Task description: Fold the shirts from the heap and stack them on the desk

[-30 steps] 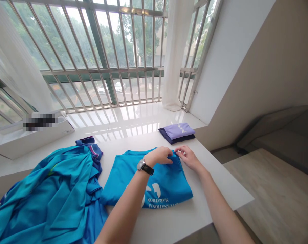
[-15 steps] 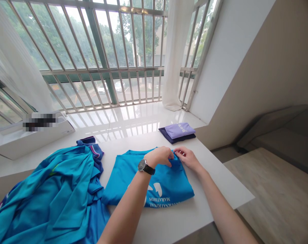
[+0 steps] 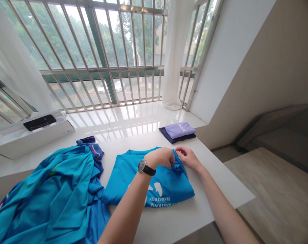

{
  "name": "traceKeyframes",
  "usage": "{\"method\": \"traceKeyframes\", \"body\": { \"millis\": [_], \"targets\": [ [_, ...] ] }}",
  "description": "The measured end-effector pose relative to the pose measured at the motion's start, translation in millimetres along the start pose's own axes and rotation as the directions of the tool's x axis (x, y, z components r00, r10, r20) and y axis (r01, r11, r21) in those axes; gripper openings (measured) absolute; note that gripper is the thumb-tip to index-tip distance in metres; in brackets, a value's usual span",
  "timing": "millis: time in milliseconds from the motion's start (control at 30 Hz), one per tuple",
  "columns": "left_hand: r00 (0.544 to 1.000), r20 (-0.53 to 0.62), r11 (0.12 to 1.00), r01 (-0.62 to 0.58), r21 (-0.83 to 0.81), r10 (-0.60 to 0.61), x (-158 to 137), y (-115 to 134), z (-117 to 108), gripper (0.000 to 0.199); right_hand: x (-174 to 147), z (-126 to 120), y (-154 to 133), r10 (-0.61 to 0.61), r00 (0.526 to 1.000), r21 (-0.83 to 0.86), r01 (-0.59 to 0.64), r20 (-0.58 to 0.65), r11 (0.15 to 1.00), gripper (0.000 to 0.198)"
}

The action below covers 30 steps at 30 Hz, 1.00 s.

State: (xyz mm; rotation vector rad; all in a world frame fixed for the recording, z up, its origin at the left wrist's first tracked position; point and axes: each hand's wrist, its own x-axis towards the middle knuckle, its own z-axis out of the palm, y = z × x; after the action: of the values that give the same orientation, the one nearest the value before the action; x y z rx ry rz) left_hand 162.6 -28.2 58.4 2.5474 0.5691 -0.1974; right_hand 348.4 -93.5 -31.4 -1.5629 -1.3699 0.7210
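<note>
Two grips close together at the upper-right corner

Across the lower centre, the blue marathon T-shirt (image 3: 168, 178) lies widest left to right, mostly left of both grips. The left hand (image 3: 162, 157) reaches over it, fingers closed on bunched fabric; the right hand (image 3: 187, 158), nearer that corner, pinches the edge. Beyond, right of centre: a folded lilac garment (image 3: 178, 130).

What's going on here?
A person's bare hands are on a blue shirt lying on a white table. The left hand pinches bunched fabric near its upper right corner; the right hand is at that corner, its grip unclear. A loose heap of clothes lies to the left. Beyond the hands, a folded purple garment lies on a dark one.
</note>
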Motion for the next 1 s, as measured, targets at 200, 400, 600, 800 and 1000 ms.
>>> {"method": "traceKeyframes", "body": {
  "millis": [200, 400, 600, 800, 1000],
  "targets": [
    [1.0, 0.0, 0.999, 0.013, 0.035, -0.013, 8, -3, 9, 0.03, 0, -7, -3, 0.025, 0.999, 0.164, -0.028, 0.025, 0.986, 0.026],
    [0.998, -0.069, 0.992, 0.008, 0.123, 0.0, 9, -5, 15, 0.04, -1, -10, -7, 0.069, 0.997, 0.241, -0.074, 0.03, 0.968, 0.025],
    [0.997, -0.07, 0.996, -0.018, 0.085, 0.024, 11, -4, 18, 0.029, 1, -9, -3, 0.097, 0.995, 0.173, -0.095, -0.006, 0.98, 0.027],
    [0.996, -0.084, 0.997, -0.029, 0.068, 0.034, 17, -10, 26, 0.036, 3, -14, 4, 0.106, 0.993, 0.038, -0.104, -0.051, 0.994, 0.014],
    [0.997, -0.073, 0.999, -0.007, 0.037, 0.01, 18, -8, 26, 0.047, -3, -17, 6, 0.042, 0.996, -0.177, -0.057, -0.085, 0.983, 0.011]
  ]
}}
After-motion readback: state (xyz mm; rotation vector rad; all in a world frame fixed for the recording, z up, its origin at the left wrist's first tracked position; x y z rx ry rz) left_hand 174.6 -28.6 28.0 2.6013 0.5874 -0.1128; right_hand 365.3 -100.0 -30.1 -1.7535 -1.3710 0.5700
